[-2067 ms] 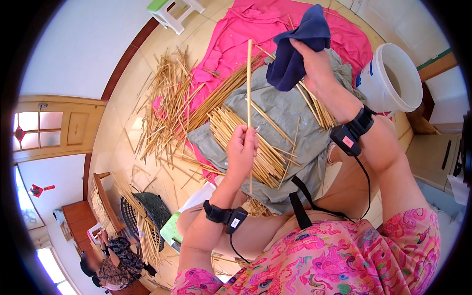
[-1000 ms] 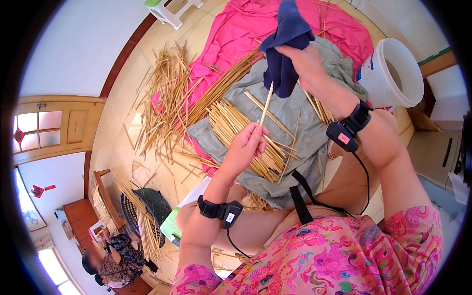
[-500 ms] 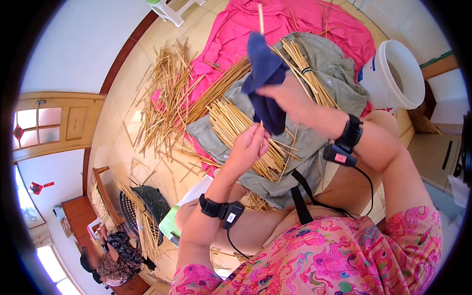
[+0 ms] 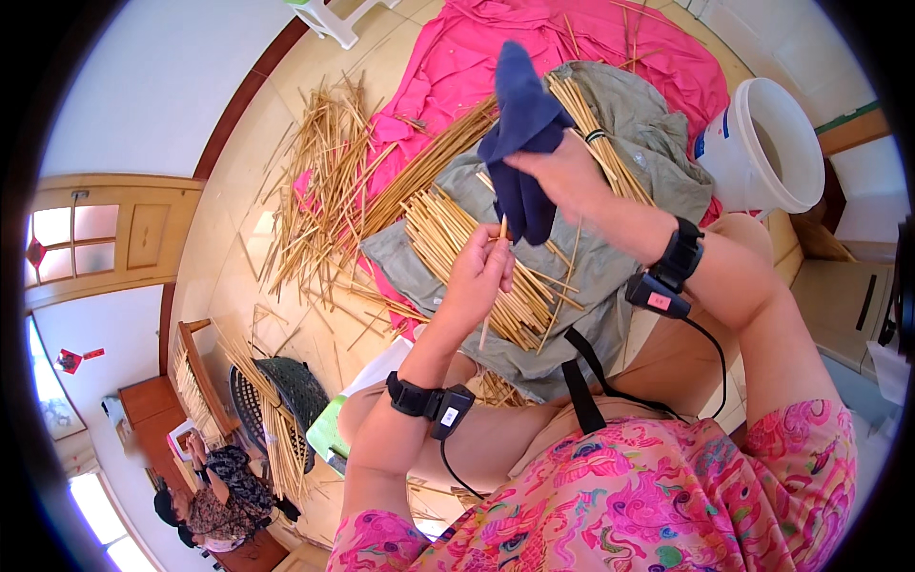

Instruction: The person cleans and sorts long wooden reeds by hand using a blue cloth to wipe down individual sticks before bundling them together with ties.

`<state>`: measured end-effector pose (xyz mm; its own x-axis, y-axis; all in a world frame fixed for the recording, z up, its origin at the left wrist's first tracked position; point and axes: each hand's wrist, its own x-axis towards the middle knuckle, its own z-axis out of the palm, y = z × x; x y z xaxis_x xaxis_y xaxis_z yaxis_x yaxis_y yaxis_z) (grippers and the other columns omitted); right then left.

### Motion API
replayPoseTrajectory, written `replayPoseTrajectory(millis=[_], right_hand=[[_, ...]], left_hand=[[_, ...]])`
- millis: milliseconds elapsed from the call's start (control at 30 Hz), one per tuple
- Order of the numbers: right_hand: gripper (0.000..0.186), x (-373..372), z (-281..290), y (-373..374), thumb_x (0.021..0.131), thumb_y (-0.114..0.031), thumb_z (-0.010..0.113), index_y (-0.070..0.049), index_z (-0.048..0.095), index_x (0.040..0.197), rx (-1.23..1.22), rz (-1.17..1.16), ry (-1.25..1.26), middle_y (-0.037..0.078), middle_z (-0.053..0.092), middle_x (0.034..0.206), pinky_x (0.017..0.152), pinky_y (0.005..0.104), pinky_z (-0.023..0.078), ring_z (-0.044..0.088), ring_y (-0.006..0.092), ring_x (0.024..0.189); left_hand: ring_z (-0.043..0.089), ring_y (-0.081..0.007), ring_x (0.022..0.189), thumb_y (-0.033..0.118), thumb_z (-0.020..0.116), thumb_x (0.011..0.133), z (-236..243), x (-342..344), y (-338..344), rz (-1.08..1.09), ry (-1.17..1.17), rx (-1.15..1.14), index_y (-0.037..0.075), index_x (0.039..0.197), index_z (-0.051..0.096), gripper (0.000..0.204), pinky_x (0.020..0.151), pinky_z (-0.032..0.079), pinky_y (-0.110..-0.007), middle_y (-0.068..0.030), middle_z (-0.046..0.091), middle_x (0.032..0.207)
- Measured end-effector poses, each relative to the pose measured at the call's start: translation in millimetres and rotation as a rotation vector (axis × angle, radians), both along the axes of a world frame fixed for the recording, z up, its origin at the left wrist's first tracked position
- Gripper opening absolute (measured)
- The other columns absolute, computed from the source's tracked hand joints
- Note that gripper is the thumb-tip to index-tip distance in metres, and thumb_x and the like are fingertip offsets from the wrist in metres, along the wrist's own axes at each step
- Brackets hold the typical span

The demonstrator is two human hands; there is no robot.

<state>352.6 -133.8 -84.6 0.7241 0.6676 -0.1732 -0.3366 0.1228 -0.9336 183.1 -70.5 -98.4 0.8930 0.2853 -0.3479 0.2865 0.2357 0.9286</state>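
My left hand (image 4: 479, 269) pinches a thin straw-coloured stick (image 4: 487, 322), whose lower end sticks out below my fingers. The stick's upper part reaches the bottom of a dark blue cloth (image 4: 522, 100); whether it runs on inside the folds is hidden. Around the cloth my right hand (image 4: 564, 181) is closed, thumb and fingers gripping its middle while the top stands up. Beneath both hands, a pile of cut sticks (image 4: 443, 234) lies on a grey-green cloth (image 4: 658, 124) spread over my lap. A bundle of sticks (image 4: 596, 138) tied with a dark band lies beyond my right hand.
Loose sticks (image 4: 319, 181) lie heaped on the tiled floor and a pink cloth (image 4: 448, 57). A white bucket (image 4: 739, 153) stands at the right. On the left are a dark basket (image 4: 310, 396) with sticks and a person (image 4: 224, 491) seated farther off.
The stick has slid down through the cloth: its top no longer shows above it, and its lower end now extends below my left hand. Both hands shifted slightly.
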Motion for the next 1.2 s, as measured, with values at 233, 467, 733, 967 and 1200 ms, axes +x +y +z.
replayPoseTrajectory(millis=[233,467,733,967,1200], right_hand=[[0.025,33.3,20.4,4.2,0.070,-0.003,0.069,0.001,0.060,0.093,0.117,-0.079,0.062,0.007,0.064,0.087,0.066,0.0310,0.050,0.062,0.0172,0.075],[0.022,84.0,53.6,0.9,0.076,-0.006,0.063,-0.002,0.055,0.097,0.185,-0.437,0.110,0.009,0.061,0.089,0.070,0.0339,0.051,0.061,0.0216,0.079],[0.028,71.9,51.2,-2.8,0.075,-0.004,0.066,-0.005,0.054,0.101,0.142,-0.297,0.225,0.008,0.061,0.090,0.071,0.0377,0.052,0.061,0.0239,0.079],[0.021,60.5,53.6,-4.6,0.077,-0.004,0.063,-0.002,0.056,0.097,0.256,-0.168,0.221,0.009,0.062,0.086,0.068,0.0399,0.053,0.061,0.0250,0.075],[0.016,67.5,57.3,-9.6,0.079,-0.007,0.060,-0.003,0.057,0.095,0.234,-0.185,0.220,0.008,0.062,0.084,0.069,0.0364,0.052,0.061,0.0224,0.076]], left_hand=[[0.028,-0.0057,0.050,0.022,0.036,0.097,10.6,-3.3,1.8,-0.047,-0.066,-0.407,0.006,0.097,0.044,0.018,0.046,0.026,-0.018,0.0034,0.031,0.061],[0.031,-0.0066,0.049,0.023,0.037,0.096,0.7,-12.1,8.7,-0.120,-0.023,-0.493,0.006,0.095,0.044,0.018,0.046,0.029,-0.018,0.0028,0.035,0.060],[0.057,-0.0145,0.059,0.018,0.039,0.093,-115.9,-50.1,51.6,0.388,0.427,-0.039,0.003,0.097,0.046,0.018,0.051,0.044,-0.023,-0.0076,0.059,0.072],[0.061,-0.0183,0.054,0.016,0.042,0.087,-206.7,-101.0,63.5,0.403,0.668,0.232,-0.002,0.089,0.047,0.019,0.047,0.045,-0.027,-0.0150,0.064,0.073],[0.060,-0.0186,0.051,0.015,0.042,0.088,-258.1,-88.3,40.6,0.440,0.713,0.219,-0.002,0.089,0.046,0.018,0.042,0.044,-0.028,-0.0156,0.063,0.070]])
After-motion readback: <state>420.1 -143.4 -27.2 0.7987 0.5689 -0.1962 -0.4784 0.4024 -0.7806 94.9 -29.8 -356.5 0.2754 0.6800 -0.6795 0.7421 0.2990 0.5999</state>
